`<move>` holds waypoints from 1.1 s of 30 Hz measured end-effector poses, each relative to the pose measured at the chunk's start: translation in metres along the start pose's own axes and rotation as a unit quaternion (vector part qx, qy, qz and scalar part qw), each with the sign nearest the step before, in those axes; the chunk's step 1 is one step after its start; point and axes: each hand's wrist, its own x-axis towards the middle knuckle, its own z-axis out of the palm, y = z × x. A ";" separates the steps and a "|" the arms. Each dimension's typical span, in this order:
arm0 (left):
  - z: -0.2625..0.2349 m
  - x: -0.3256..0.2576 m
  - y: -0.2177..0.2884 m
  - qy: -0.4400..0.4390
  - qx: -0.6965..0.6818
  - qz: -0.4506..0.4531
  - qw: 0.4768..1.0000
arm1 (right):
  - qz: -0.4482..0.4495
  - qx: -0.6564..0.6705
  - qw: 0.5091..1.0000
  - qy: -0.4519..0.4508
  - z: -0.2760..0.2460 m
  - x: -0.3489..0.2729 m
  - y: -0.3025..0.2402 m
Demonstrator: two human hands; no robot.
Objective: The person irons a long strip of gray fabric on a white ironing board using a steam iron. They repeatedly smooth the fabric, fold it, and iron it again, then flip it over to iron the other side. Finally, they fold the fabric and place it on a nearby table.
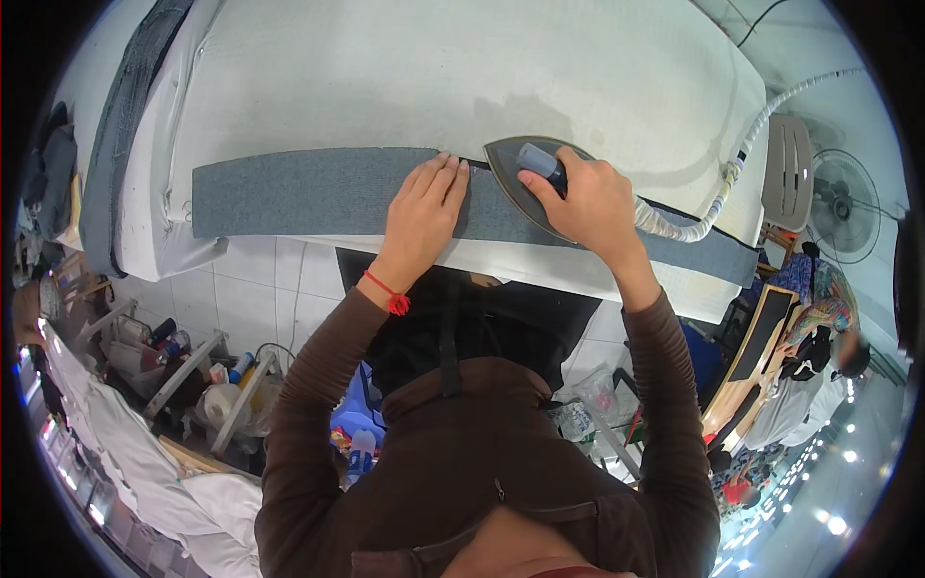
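Observation:
A long grey-blue fabric strip (299,193) lies along the near edge of a white padded ironing table (385,87). My left hand (429,207) rests flat on the strip, its fingers stretched out toward the strip's far edge, where a dark band shows. In my right hand (593,202) is the handle of a steam iron (503,166), with my fingers wrapped round it. The iron's soleplate sits over the strip, just right of my left fingertips. From behind my right wrist a wrapped hose (718,207) curves away to the upper right.
More dark grey fabric (120,164) hangs over the table's left end. At right stand a fan (843,205) and a grey-brown chair back (788,173). A rack of odds and ends (222,400) is low on the left. Another person (829,308) is at a wooden-edged workbench (752,356).

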 end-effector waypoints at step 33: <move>-0.030 0.012 -0.071 0.002 -0.085 -0.024 0.996 | -0.010 -0.028 0.999 0.032 0.016 0.010 -0.035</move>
